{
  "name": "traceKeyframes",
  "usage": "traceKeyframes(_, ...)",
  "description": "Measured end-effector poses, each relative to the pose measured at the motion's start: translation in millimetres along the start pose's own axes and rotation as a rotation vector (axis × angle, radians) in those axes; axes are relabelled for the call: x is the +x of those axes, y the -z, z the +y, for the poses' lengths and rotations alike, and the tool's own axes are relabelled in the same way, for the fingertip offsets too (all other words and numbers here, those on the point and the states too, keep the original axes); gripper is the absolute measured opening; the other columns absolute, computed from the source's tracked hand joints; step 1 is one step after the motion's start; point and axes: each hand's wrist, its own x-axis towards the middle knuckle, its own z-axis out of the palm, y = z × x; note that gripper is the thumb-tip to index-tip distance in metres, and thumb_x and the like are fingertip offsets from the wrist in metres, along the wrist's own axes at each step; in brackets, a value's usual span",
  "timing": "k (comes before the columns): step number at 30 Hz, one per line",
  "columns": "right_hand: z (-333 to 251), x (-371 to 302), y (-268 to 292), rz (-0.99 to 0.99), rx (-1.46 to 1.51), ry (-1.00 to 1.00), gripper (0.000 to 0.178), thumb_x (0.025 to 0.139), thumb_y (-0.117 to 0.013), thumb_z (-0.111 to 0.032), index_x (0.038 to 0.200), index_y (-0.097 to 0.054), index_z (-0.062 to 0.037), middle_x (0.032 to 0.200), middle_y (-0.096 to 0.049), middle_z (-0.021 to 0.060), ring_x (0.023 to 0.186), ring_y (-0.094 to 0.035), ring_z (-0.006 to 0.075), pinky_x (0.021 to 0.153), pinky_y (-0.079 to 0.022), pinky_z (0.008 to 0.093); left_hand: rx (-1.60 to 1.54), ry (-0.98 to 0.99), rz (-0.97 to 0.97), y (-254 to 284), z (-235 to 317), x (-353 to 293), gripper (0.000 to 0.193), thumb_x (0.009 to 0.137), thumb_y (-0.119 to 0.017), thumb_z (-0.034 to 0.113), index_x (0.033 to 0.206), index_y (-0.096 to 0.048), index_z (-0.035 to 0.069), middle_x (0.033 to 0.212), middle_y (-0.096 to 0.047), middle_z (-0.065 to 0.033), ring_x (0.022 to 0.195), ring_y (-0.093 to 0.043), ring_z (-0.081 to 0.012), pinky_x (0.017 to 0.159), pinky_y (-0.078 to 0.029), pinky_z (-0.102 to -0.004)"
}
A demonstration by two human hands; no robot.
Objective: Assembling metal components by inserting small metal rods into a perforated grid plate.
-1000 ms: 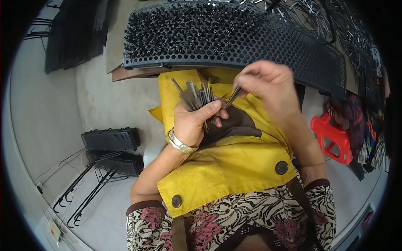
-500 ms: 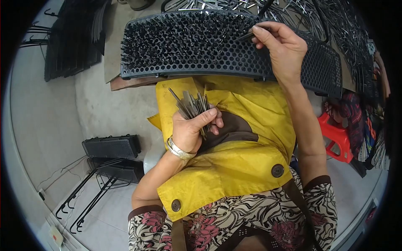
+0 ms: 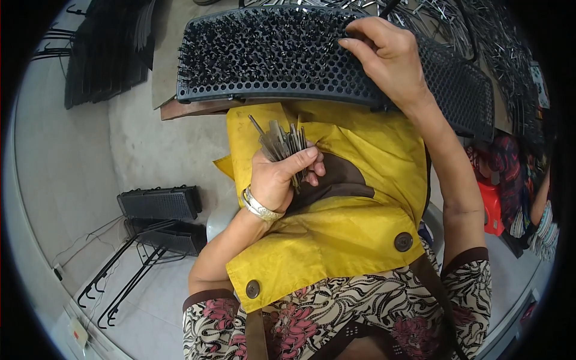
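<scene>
My left hand (image 3: 277, 174) is closed around a bundle of thin, flat metal strips (image 3: 277, 143), held over my lap. Their ends fan out above the fist. My right hand (image 3: 393, 63) reaches over a long black perforated panel (image 3: 306, 90), thumb and fingertips bent in a pinch close to its surface. What lies between those fingertips is too dark to make out against the panel. Many dark strips (image 3: 252, 51) stand upright in the round holes across the panel's left and middle. To the right of my hand the holes (image 3: 459, 90) show bare.
Loose metal strips (image 3: 429, 21) lie heaped behind the panel. A yellow apron (image 3: 384, 156) covers my lap. At left stand black perforated panels (image 3: 159, 207) with bent rods (image 3: 129, 282), and a dark stack (image 3: 105, 66). A red stool (image 3: 491, 207) is at right, near another person's arm (image 3: 540, 201).
My right hand has moved slightly left, bringing its fingertips down to the panel; the dark strips seen in its pinch no longer show. My left hand keeps its bundle. The view has shifted a little.
</scene>
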Motion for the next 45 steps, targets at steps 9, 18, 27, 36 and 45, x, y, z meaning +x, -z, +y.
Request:
traceKeyframes(9, -0.7, -4.2, -0.1, -0.003, -0.008, 0.123, 0.010, 0.072, -0.064, -0.002, 0.078, -0.058, 0.0022, 0.072, -0.059, 0.0107, 0.062, -0.058, 0.0214, 0.055, -0.045, 0.0265, 0.046, -0.008, -0.049, 0.2, 0.0, -0.7, 0.014, 0.077, -0.061, 0.007, 0.084, -0.053, -0.003, 0.069, -0.056, -0.0110, 0.056, -0.055, -0.0185, 0.044, -0.042, -0.0255)
traceKeyframes(18, -8.5, -3.2, 0.3, 0.031, -0.164, 0.218, 0.010, 0.073, -0.064, -0.004, 0.079, -0.060, 0.0017, 0.070, -0.058, 0.0108, 0.060, -0.057, 0.0222, 0.054, -0.045, 0.0279, -0.012, 0.063, -0.061, -1.8, 1.7, 0.5, 0.014, 0.075, -0.064, 0.004, 0.082, -0.055, -0.003, 0.066, -0.057, -0.0091, 0.051, -0.053, -0.0157, 0.040, -0.039, -0.0240)
traceKeyframes(27, -84.9, -72.3, -9.1, -0.483, 1.140, -0.842, 0.015, 0.079, -0.058, 0.002, 0.092, -0.055, 0.0086, 0.070, -0.060, 0.0087, 0.051, -0.057, 0.0124, 0.049, -0.047, 0.0219, 0.044, 0.048, -0.135, -1.3, 0.1, -0.9, 0.012, 0.076, -0.063, 0.004, 0.082, -0.055, -0.002, 0.068, -0.058, -0.0083, 0.052, -0.054, -0.0150, 0.040, -0.039, -0.0211)
traceKeyframes(36, -68.4, -81.6, -0.6, -0.186, 1.056, -0.910, 0.009, 0.080, -0.058, -0.001, 0.087, -0.060, 0.0047, 0.074, -0.062, 0.0090, 0.062, -0.059, 0.0115, 0.057, -0.049, 0.0221, 0.043, 0.000, -0.075, -1.1, -2.9, -0.3, 0.014, 0.080, -0.059, 0.007, 0.090, -0.056, -0.003, 0.082, -0.062, -0.0114, 0.069, -0.062, -0.0185, 0.049, -0.047, -0.0233)
traceKeyframes(45, -4.7, -41.1, 28.3, 0.174, 1.190, -0.788, 0.012, 0.083, -0.056, -0.003, 0.090, -0.058, 0.0059, 0.079, -0.062, 0.0115, 0.063, -0.060, 0.0128, 0.057, -0.050, 0.0227, -0.004, 0.038, -0.073, 3.7, -2.9, 2.1, 0.014, 0.081, -0.059, 0.008, 0.089, -0.055, -0.003, 0.083, -0.062, -0.0142, 0.069, -0.062, -0.0206, 0.051, -0.048, -0.0265)
